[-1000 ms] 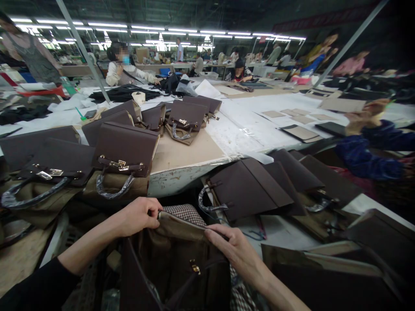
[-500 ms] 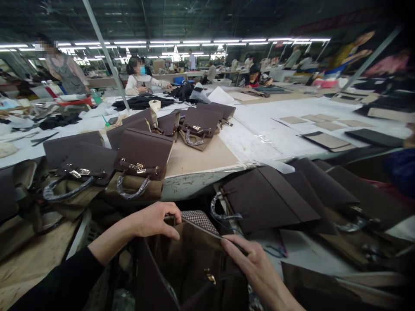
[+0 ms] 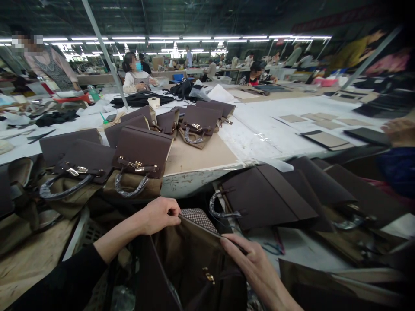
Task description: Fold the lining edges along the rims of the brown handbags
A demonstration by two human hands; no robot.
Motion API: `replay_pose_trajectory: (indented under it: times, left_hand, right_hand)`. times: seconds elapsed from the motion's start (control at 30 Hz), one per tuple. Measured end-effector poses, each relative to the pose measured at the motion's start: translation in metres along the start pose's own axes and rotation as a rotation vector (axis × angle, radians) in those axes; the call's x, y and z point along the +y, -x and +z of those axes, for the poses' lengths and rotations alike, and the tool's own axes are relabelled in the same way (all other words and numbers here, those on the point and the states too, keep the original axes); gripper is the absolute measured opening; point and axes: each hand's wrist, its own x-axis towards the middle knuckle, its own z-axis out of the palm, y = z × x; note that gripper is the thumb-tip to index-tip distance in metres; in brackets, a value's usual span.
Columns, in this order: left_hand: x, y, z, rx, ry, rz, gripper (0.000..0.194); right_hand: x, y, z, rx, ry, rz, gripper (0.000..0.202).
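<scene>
A dark brown handbag (image 3: 191, 259) is in front of me with its mouth spread and its olive-brown lining showing. My left hand (image 3: 160, 216) pinches the far rim at its left end, thumb against fingertips. At the rim's right end my right hand (image 3: 244, 255) grips the edge, thumb on top and fingers hidden behind. A gold clasp (image 3: 208, 275) shows low on the bag. Behind the rim lies a houndstooth-patterned piece (image 3: 199, 219), partly covered. The bag's lower part runs out of view.
Several brown handbags (image 3: 139, 151) with plastic-wrapped handles lie on the table at left and centre. More bags (image 3: 266, 196) are stacked at right. A plastic crate (image 3: 92, 233) stands by my left forearm. A co-worker's hand (image 3: 400, 131) is at the right edge.
My left thumb has closed against the fingers on the bag's rim, where before they were apart. My right hand keeps its grip. A co-worker's hand has come further into view at right.
</scene>
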Motion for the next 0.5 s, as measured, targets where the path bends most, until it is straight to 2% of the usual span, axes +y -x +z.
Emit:
replay_pose_trajectory:
  times: [0.17,0.37,0.5]
  left_hand:
    - [0.0004,-0.0045,0.0066,0.053,-0.092,-0.061,0.015]
    - [-0.0011,-0.0062,0.0110,0.093,-0.138,-0.072,0.015]
    - [0.0004,-0.0051,0.0107,0.091,-0.134,-0.088,0.016]
  right_hand:
    - [-0.0002,0.0003,-0.0009,-0.003,-0.008,0.010,0.042]
    - [0.0006,0.0008,-0.0009,0.004,-0.039,0.026,0.044]
    - [-0.0045,-0.0024,-0.0078,-0.056,-0.009,0.059,0.044]
